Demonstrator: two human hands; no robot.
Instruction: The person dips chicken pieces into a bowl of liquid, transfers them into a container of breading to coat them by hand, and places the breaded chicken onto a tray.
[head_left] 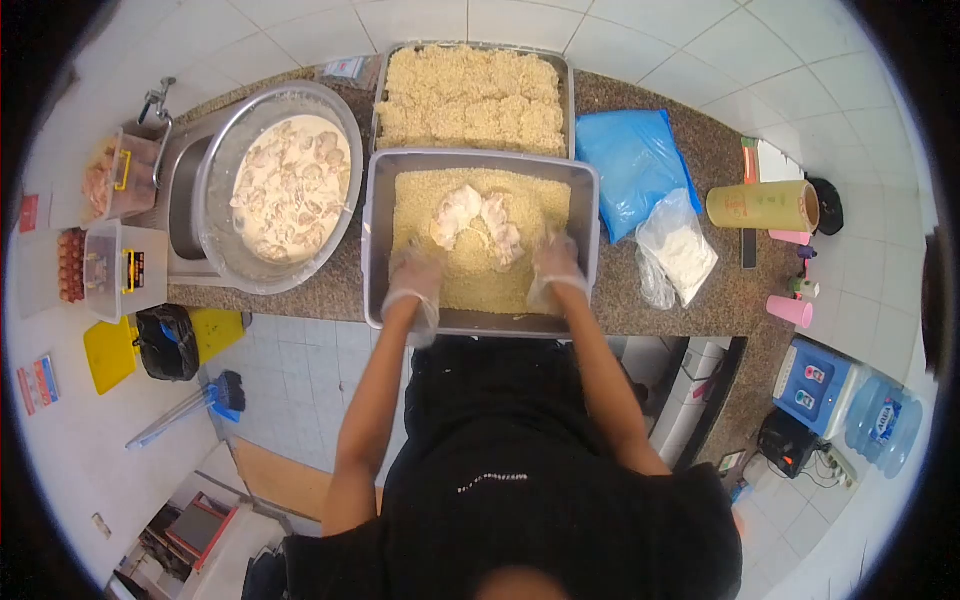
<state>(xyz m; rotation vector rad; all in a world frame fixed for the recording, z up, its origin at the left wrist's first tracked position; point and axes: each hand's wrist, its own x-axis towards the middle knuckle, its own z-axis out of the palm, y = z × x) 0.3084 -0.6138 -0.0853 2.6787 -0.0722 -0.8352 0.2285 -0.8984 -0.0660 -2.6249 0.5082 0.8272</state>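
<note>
A grey plastic tub (582, 172) holds a bed of pale breadcrumbs (480, 284). Pieces of batter-coated chicken (458, 214) lie on the crumbs near the middle. My left hand (414, 274), in a clear plastic glove, rests in the crumbs at the tub's left side, fingers stretched forward. On the right side, my right hand (558, 264), gloved the same way, reaches into the crumbs with its fingers extended. Both hands are apart from the chicken, and the crumbs partly hide the fingertips.
Left of the tub stands a large metal bowl (212, 240) of chicken in pale batter, beside a sink (184, 205). Behind is a tray (572, 100) of crumbed pieces. A blue plastic bag (632, 160), a bag of white powder (684, 256) and a yellow-green container (757, 207) lie rightward.
</note>
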